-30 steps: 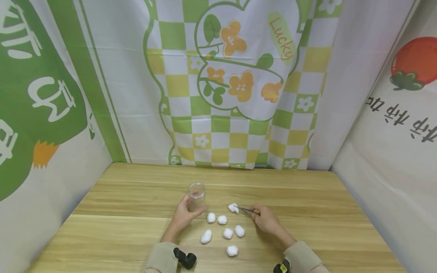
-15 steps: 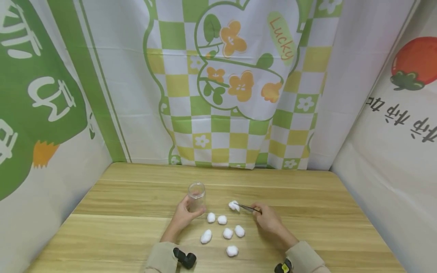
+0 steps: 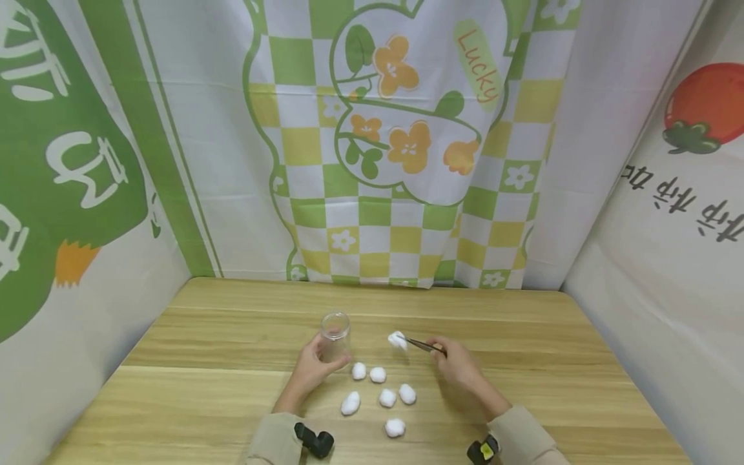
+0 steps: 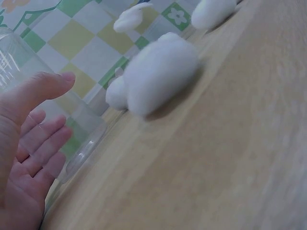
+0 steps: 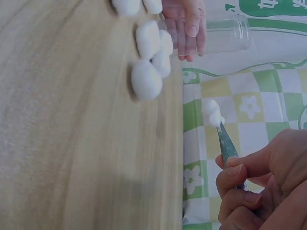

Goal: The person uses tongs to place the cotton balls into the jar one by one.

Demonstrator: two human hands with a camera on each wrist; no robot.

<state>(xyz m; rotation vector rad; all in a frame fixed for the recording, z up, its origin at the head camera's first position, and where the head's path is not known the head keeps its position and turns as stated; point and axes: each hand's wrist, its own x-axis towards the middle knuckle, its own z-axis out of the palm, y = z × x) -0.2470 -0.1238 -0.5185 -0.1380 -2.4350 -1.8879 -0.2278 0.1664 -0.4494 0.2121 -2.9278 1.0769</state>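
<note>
My left hand (image 3: 310, 369) holds a clear glass jar (image 3: 336, 337) that stands upright on the table, thumb on the near side and fingers behind it. No cotton shows through its wall. With thumb and fingers my right hand (image 3: 460, 369) pinches a pair of metal tweezers (image 3: 424, 346). The tweezer tips grip a white cotton ball (image 3: 398, 340), raised off the table to the right of the jar. In the right wrist view this cotton ball (image 5: 211, 112) hangs at the tips of the tweezers (image 5: 227, 145), well apart from the jar (image 5: 220, 36).
Several loose cotton balls lie between the hands, two of them near the jar: one cotton ball (image 3: 358, 371) and another (image 3: 378, 374). The nearest cotton ball (image 3: 394, 427) sits toward the front. A printed curtain (image 3: 378, 226) hangs behind the wooden table (image 3: 232, 336).
My right hand has lifted the cotton ball in the tweezers up off the table, slightly away from me. The left hand and the jar stay put.
</note>
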